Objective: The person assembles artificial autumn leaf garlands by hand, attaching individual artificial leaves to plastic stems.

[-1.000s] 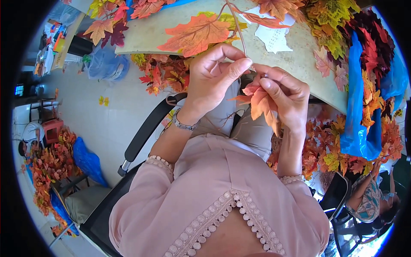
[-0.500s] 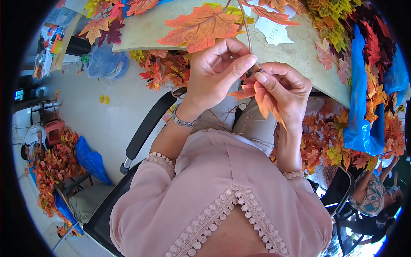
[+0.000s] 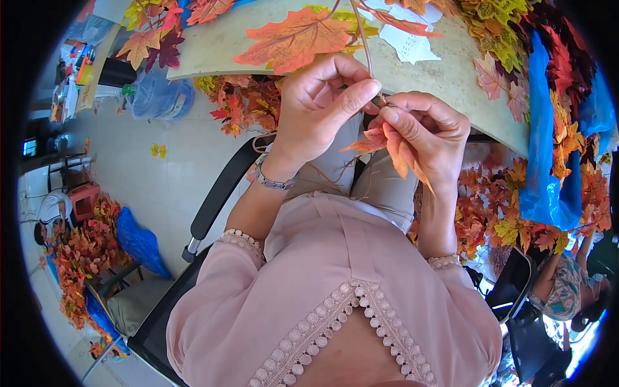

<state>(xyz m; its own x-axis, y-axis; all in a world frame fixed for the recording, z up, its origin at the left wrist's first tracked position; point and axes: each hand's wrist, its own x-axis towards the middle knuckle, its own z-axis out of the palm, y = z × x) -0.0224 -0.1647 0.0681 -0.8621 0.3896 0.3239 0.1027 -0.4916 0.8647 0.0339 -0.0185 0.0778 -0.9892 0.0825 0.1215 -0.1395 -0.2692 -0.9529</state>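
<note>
My left hand [image 3: 313,113] is closed in a pinch on the thin brown stem [image 3: 365,48] of an artificial maple branch. A broad orange leaf [image 3: 293,40] of that branch spreads just above my fingers. Close by on the right, my right hand [image 3: 433,129] pinches a small sprig of orange artificial maple leaves [image 3: 401,151], which hang below the fingers. The fingertips of both hands almost meet where the stem and the sprig come together; the exact joint is partly hidden. Both hands are over my lap, at the table's near edge.
The pale table [image 3: 219,55] carries more leaves and white paper pieces [image 3: 409,45]. Blue plastic [image 3: 541,187] hangs at its right side. Leaf heaps [image 3: 480,200] lie below. A chair armrest [image 3: 225,187] is at my left. Another person [image 3: 561,287] is at far right.
Both hands keep their pinch with hardly any movement. The branch and its broad leaf have shifted slightly left and up in the picture.
</note>
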